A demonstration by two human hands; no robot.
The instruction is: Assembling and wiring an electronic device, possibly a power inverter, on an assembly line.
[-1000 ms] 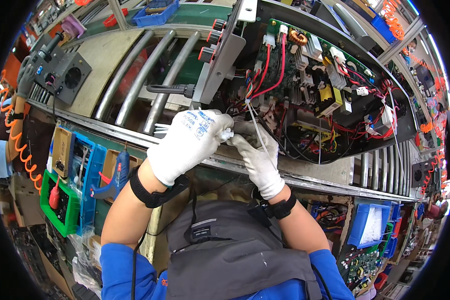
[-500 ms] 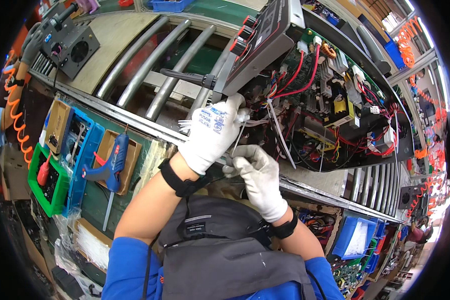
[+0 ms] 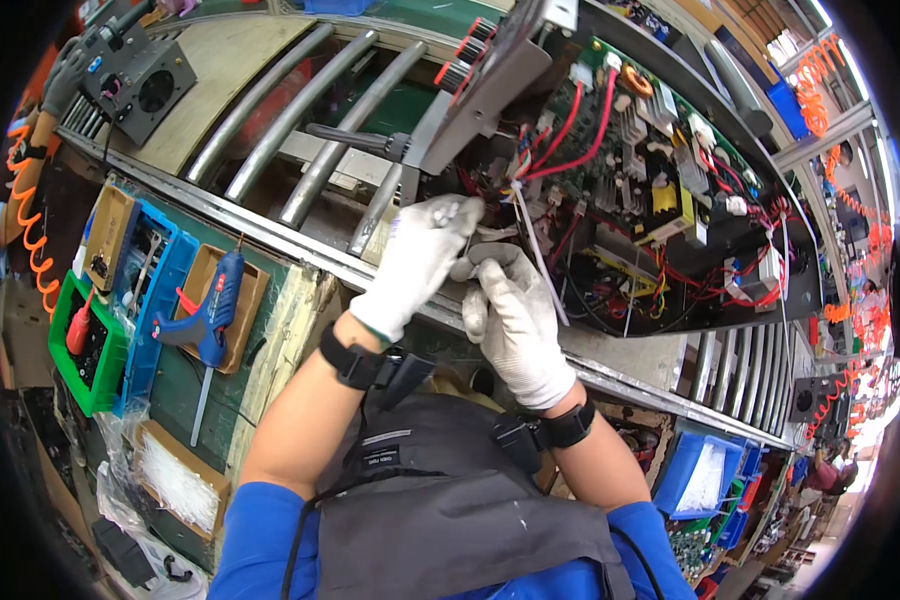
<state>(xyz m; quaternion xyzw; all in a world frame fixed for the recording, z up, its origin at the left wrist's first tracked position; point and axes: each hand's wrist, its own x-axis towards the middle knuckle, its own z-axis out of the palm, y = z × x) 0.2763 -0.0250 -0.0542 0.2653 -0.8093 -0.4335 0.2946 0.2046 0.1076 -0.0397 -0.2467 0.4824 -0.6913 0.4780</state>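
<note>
Both my hands wear white gloves and meet at the near left corner of an opened metal device housing (image 3: 705, 318). My left hand (image 3: 420, 255) is closed, fingers curled beneath the tilted front panel (image 3: 485, 100); what they hold is hidden. Close beside it, my right hand (image 3: 518, 325) pinches thumb and fingers together near the left fingertips. Anything in that pinch is too small to name. A white cable tie (image 3: 538, 245) with a long tail hangs from the wire bundle just right of my hands. Red wires (image 3: 575, 140) run from there to the circuit board (image 3: 610, 185).
The housing rests on a roller conveyor (image 3: 310, 175). At left lie a blue glue gun (image 3: 215, 310), a green bin (image 3: 77, 395) with a red-handled tool, and a box of white strips (image 3: 175, 480). Another person's gloved hand (image 3: 65, 80) touches a grey case (image 3: 155, 95).
My left hand has turned and its curled fingers sit slightly lower. White strip ends beside it, and a thin strip between my hands, no longer show. The front panel appears farther left and more edge-on.
</note>
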